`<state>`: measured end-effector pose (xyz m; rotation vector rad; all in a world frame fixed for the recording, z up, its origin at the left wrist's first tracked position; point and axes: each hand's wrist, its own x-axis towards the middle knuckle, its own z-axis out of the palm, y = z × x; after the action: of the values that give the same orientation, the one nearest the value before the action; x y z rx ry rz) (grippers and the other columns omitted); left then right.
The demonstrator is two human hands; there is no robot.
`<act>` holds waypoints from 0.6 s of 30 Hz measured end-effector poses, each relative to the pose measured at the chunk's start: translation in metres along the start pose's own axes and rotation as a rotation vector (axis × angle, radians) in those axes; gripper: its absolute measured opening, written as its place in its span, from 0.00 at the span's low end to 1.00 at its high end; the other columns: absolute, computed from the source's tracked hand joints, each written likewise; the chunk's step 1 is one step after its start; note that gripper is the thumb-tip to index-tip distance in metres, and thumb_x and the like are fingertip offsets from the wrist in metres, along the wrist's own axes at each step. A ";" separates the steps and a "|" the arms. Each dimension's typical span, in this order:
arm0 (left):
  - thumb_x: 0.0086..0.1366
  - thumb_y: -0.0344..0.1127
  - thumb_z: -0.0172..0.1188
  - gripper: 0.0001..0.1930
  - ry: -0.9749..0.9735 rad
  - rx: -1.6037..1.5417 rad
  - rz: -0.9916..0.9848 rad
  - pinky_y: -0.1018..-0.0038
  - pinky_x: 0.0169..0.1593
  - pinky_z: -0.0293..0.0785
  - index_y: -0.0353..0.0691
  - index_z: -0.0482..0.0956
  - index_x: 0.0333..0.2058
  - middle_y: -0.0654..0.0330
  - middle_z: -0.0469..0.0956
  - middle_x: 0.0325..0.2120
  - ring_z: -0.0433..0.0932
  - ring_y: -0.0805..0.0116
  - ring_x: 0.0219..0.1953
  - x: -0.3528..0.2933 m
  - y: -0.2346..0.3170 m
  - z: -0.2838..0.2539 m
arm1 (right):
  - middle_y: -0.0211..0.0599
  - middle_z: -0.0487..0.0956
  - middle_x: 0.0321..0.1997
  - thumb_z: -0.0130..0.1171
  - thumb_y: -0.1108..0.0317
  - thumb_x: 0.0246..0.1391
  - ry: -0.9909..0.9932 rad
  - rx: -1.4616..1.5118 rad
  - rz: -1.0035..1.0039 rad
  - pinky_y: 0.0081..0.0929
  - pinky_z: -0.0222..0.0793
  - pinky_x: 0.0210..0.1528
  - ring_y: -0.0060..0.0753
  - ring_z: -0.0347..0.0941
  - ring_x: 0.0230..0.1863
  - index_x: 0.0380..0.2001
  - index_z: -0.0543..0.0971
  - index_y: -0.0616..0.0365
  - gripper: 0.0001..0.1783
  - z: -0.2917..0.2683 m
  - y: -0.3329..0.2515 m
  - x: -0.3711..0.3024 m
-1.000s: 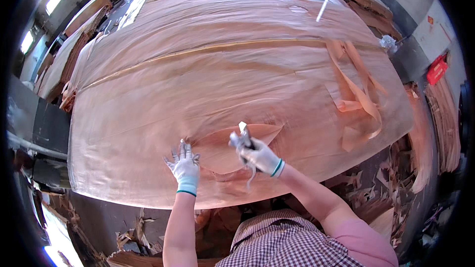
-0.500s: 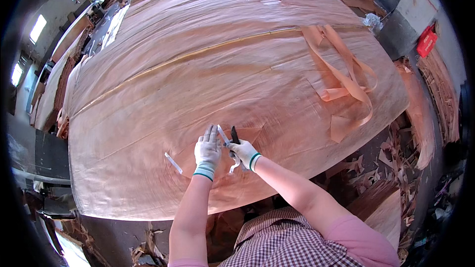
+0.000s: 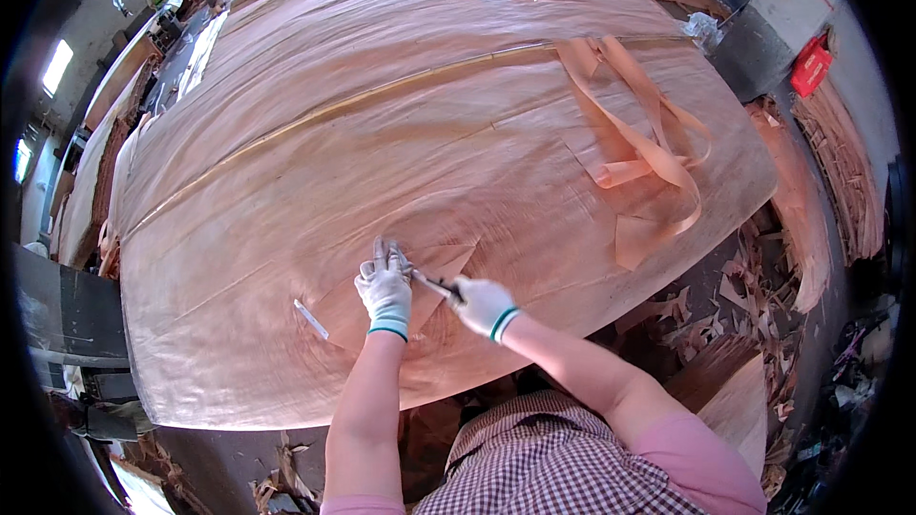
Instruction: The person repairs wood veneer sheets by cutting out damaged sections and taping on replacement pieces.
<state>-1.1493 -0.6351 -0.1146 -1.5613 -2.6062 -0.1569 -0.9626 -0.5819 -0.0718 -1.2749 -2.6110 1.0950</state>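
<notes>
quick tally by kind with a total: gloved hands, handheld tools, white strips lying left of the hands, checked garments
Left hand and right hand, both gloved: 2
Handheld tool: 1
White strip: 1
Checked garment: 1
Total: 5

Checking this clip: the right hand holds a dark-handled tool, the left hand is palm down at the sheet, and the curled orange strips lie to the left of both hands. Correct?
Not quite: the curled orange strips lie to the right of both hands, as the head view shows. The right hand does hold a dark-handled tool, and the left hand is palm down at the sheet.
</notes>
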 end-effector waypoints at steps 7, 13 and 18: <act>0.55 0.44 0.59 0.32 0.029 -0.066 0.067 0.53 0.56 0.61 0.53 0.66 0.60 0.63 0.57 0.65 0.68 0.60 0.53 -0.008 0.033 -0.009 | 0.28 0.71 0.18 0.56 0.62 0.57 0.095 1.213 0.169 0.23 0.60 0.18 0.24 0.66 0.16 0.30 0.73 0.56 0.09 -0.043 0.022 0.015; 0.56 0.38 0.55 0.30 0.032 -0.319 0.200 0.37 0.65 0.35 0.58 0.65 0.60 0.69 0.61 0.63 0.67 0.61 0.57 -0.009 0.070 0.007 | 0.23 0.67 0.17 0.55 0.66 0.58 -0.107 1.355 0.602 0.18 0.53 0.14 0.17 0.58 0.12 0.30 0.70 0.53 0.06 -0.020 0.037 0.011; 0.60 0.43 0.51 0.26 -0.175 -0.082 0.245 0.32 0.63 0.27 0.61 0.66 0.60 0.75 0.63 0.62 0.66 0.59 0.58 0.002 0.080 -0.013 | 0.25 0.69 0.18 0.57 0.63 0.57 -0.062 1.502 0.519 0.19 0.52 0.13 0.16 0.60 0.12 0.31 0.71 0.54 0.08 -0.006 0.051 -0.011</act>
<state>-1.0789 -0.5974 -0.0985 -1.9904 -2.5312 -0.1127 -0.9188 -0.5656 -0.0954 -1.3003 -0.7207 2.3384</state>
